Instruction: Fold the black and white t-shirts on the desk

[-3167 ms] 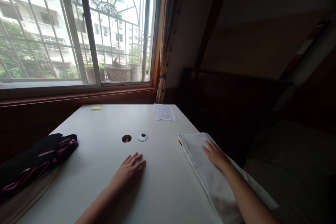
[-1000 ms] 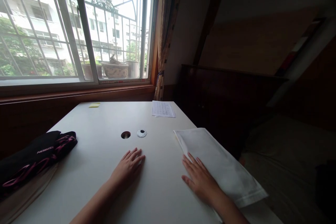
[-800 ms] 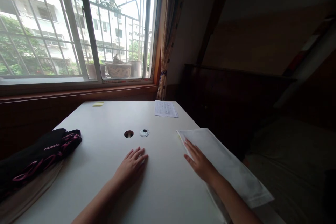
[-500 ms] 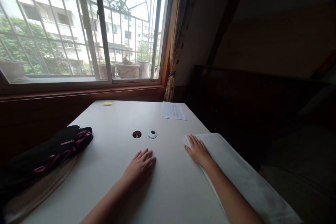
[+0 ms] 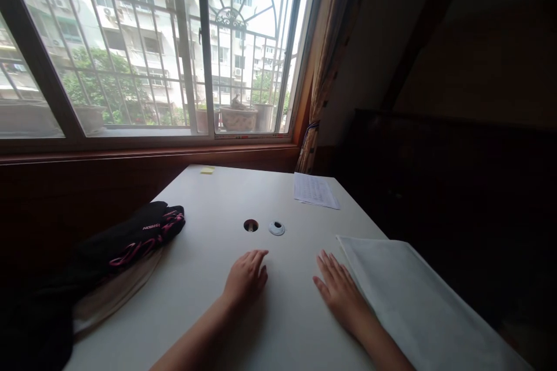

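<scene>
My left hand (image 5: 246,275) hovers over or rests on the white table (image 5: 226,197), its fingers loosely bent and apart, with nothing in it. Flat on the tabletop, with fingers stretched out, lies my right hand (image 5: 339,287). It is beside the left edge of a pale, translucent sheet or cover (image 5: 404,278). Beyond my left hand are a round hole (image 5: 251,225) in the table and a white cable-hole cap (image 5: 277,228) with a dark opening.
Black clothing with pink lettering (image 5: 148,235) lies along the left side, over a beige cloth (image 5: 117,293). Printed paper (image 5: 315,190) is at the far right edge, and a yellow sticky note (image 5: 208,170) at the far left. A window (image 5: 174,58) stands behind the table.
The view has turned left. My right hand has come off the pale sheet onto the bare tabletop, nearer to me. My left hand's fingers have bent slightly and point more to the right.
</scene>
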Demonstrator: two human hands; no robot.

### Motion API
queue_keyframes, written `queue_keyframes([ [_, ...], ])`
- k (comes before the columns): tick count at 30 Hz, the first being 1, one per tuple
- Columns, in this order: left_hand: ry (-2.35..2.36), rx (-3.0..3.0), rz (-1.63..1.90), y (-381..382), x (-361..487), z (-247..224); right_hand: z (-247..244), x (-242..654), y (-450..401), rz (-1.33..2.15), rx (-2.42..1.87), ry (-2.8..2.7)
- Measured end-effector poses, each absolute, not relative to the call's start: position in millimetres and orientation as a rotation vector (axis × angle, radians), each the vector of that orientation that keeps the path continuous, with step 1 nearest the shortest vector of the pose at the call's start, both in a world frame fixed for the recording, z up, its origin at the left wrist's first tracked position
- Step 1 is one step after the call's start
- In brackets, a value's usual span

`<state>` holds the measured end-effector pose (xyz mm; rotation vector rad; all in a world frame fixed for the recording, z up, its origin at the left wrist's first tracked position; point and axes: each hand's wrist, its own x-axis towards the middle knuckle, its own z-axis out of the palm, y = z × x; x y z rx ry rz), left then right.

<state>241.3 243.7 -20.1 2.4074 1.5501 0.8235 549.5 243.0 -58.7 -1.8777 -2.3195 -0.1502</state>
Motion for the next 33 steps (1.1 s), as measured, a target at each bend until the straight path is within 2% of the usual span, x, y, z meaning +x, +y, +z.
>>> queue_keyframes([
  [6, 1.652, 2.338, 1.096, 247, 224, 7, -48, 526, 227, -0.019, -1.775, -2.399],
  [9, 1.707, 2.384, 1.113, 252, 203, 24, -40, 526, 227, 0.027, -1.772, -2.411],
  [13, 1.925, 2.497, 0.849, 252, 145, 41, -40, 528, 228, 0.018, -1.761, -2.419],
  [18, 2.532, 2.267, 0.486, 227, 43, 51, -50, 533, 231, -0.019, -1.717, -2.411],
  [22, 2.832, 1.846, 0.344, 198, -29, 37, -58, 536, 235, -0.039, -1.664, -2.384],
  [25, 2.79, 1.719, 0.347, 182, -61, 13, -60, 537, 236, -0.032, -1.658, -2.371],
  [29, 2.711, 1.854, 0.523, 170, -73, -11, -56, 536, 235, 0.011, -1.699, -2.4],
  [33, 2.659, 1.624, 0.777, 169, -75, -9, -53, 536, 233, 0.022, -1.714, -2.385],
])
